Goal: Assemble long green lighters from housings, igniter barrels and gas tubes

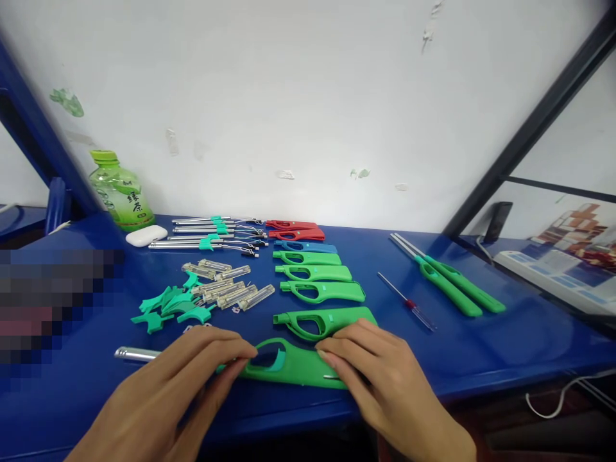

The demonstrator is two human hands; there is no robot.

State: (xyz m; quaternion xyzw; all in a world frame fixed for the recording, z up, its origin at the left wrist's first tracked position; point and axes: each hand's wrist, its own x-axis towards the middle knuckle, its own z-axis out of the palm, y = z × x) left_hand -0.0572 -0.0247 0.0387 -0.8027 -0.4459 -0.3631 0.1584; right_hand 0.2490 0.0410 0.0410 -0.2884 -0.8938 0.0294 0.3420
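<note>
A green utility lighter (301, 364) lies at the front edge of the blue table, its silver metal tube (136, 354) pointing left. My left hand (178, 385) pinches it at the neck, beside the trigger opening, where a teal trigger (278, 361) shows. With thumb and fingers closed, my right hand (387, 372) grips the handle at its other end, partly hiding it. Just behind, a green lighter shell (341, 318) lies close to my right fingers. Teal triggers (168, 301) and clear fuel tanks (233, 292) are heaped beyond my left hand.
Red, blue and green shells (315, 274) form a column; metal tubes with wires (212, 234) lie to their left. A screwdriver (409, 304) and two green lighters (455, 285) are at right. A green tea bottle (120, 196) and white case (145, 236) stand back left, before the wall (308, 96).
</note>
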